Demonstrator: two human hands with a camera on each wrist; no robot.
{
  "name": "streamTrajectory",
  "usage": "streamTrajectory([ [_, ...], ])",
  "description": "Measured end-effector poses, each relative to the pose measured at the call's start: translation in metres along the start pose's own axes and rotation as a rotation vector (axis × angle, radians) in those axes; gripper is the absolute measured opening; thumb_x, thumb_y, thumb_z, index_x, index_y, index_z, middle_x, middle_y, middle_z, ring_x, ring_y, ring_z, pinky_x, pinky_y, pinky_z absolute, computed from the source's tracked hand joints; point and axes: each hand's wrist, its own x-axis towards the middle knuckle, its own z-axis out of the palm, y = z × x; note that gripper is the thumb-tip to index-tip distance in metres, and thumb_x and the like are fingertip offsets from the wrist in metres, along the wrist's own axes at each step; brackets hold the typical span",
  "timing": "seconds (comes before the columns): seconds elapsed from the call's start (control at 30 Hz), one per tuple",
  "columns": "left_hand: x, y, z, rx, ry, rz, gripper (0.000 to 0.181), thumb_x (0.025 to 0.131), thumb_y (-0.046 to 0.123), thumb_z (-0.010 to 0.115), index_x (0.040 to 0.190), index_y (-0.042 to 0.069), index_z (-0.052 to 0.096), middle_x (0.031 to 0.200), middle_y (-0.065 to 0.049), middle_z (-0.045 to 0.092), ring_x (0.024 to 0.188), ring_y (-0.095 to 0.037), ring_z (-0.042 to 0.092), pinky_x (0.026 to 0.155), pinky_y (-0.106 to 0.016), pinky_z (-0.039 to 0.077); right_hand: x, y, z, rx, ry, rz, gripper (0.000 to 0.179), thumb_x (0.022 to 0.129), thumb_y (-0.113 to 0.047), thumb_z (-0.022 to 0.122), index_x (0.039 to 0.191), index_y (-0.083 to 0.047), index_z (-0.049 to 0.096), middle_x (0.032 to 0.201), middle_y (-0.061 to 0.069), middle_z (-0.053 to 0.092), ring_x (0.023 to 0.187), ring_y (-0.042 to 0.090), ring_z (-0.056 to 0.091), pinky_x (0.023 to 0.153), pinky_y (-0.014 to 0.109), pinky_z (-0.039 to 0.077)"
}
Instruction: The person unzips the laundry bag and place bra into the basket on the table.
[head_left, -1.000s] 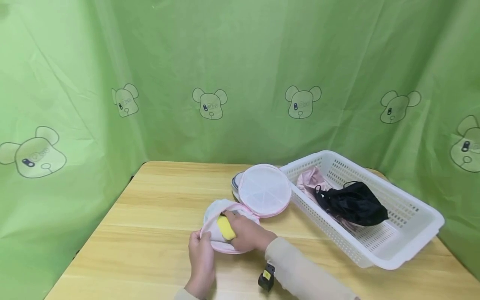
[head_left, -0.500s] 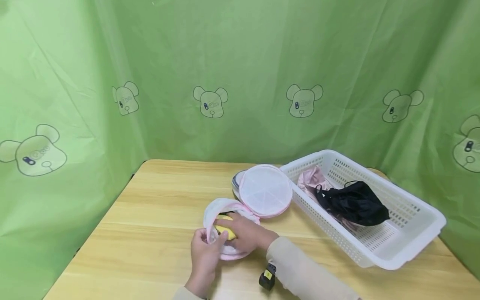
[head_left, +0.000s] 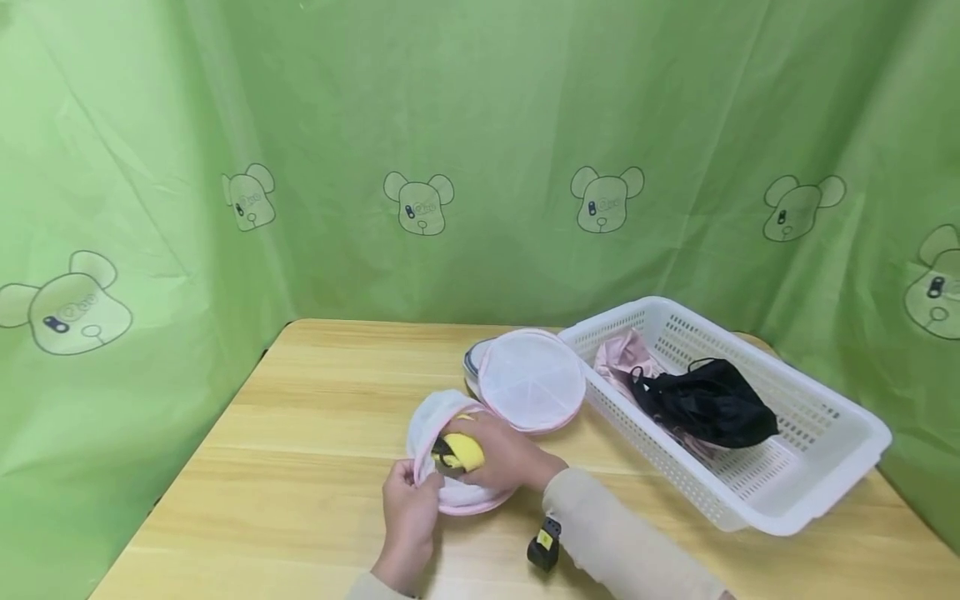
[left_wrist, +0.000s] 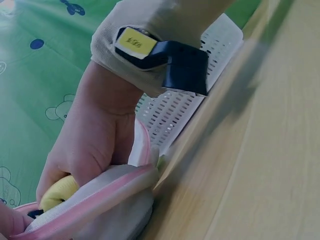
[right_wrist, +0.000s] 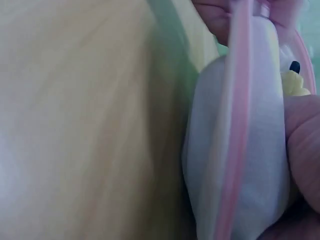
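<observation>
A round white mesh laundry bag (head_left: 429, 417) with pink trim stands open on the table in the head view. Its round lid (head_left: 532, 382) is folded back behind it. My left hand (head_left: 409, 510) pinches the bag's near left rim between thumb and fingers. Inside the opening, my right hand (head_left: 506, 454) grips a yellow-and-black rolled cloth bundle (head_left: 467, 451). The left wrist view shows the right hand (left_wrist: 100, 125) reaching over the pink-edged rim, with the yellow bundle (left_wrist: 59, 194) under its fingers. Part of the bundle is hidden by the hand and bag wall.
A white perforated basket (head_left: 817, 492) stands at the right with a black drawstring pouch (head_left: 712, 408) and pink satiny cloth (head_left: 624, 357) in it. Behind the lid sits a grey-white item with dark edging (head_left: 472, 367). A green curtain (head_left: 487, 275) hangs behind the wooden table (head_left: 285, 467).
My right hand has turned the yellow bundle inside the bag, exposing its black part. My left hand has shifted its hold slightly right along the rim, and the bag opening has tilted.
</observation>
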Motion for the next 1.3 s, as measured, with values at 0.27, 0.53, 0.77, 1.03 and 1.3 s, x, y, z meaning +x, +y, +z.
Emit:
streamTrajectory([
  [0.27,0.001,0.002,0.000,-0.010,-0.009,-0.019,0.019,0.080,-0.010,0.060,0.097,-0.007,0.052,0.110,-0.021,0.055,0.101,-0.030,0.058,0.085,-0.033,0.055,0.000,-0.002,0.004,-0.020,0.082,0.080,0.054,0.064,0.003,0.081,0.111,-0.017,0.063,0.104,0.002,0.062,0.096,0.018,0.057,0.086,0.037,0.051],
  [0.53,0.001,0.002,0.000,-0.015,-0.015,-0.035,0.018,0.080,-0.009,0.059,0.096,-0.006,0.051,0.111,-0.022,0.054,0.101,-0.030,0.057,0.084,-0.032,0.055,-0.003,0.000,0.002,-0.013,0.132,0.062,0.051,0.063,0.008,0.079,0.108,-0.011,0.064,0.105,0.002,0.067,0.100,0.020,0.062,0.090,0.038,0.052],
  [0.77,0.001,0.004,-0.001,-0.046,-0.028,-0.042,0.017,0.082,-0.005,0.060,0.096,-0.006,0.052,0.109,-0.019,0.054,0.097,-0.027,0.056,0.083,-0.030,0.054,-0.002,-0.005,-0.001,-0.009,0.168,0.022,0.050,0.063,0.006,0.081,0.105,-0.012,0.064,0.105,0.002,0.068,0.101,0.021,0.063,0.091,0.038,0.052],
  [1.03,0.001,0.006,-0.002,-0.058,-0.033,-0.040,0.016,0.084,-0.003,0.061,0.097,-0.006,0.052,0.104,-0.016,0.054,0.093,-0.023,0.055,0.081,-0.027,0.053,-0.003,-0.010,-0.007,0.017,0.213,0.023,0.051,0.061,0.007,0.081,0.106,-0.012,0.065,0.112,0.005,0.068,0.110,0.024,0.061,0.097,0.040,0.049],
  [1.3,0.001,0.005,-0.001,-0.088,-0.020,-0.037,0.013,0.086,-0.005,0.058,0.097,-0.007,0.050,0.109,-0.020,0.052,0.102,-0.029,0.054,0.093,-0.037,0.051,-0.004,-0.010,-0.011,0.063,0.286,-0.011,0.048,0.061,0.009,0.081,0.100,-0.012,0.063,0.114,0.007,0.067,0.112,0.026,0.061,0.096,0.040,0.050],
])
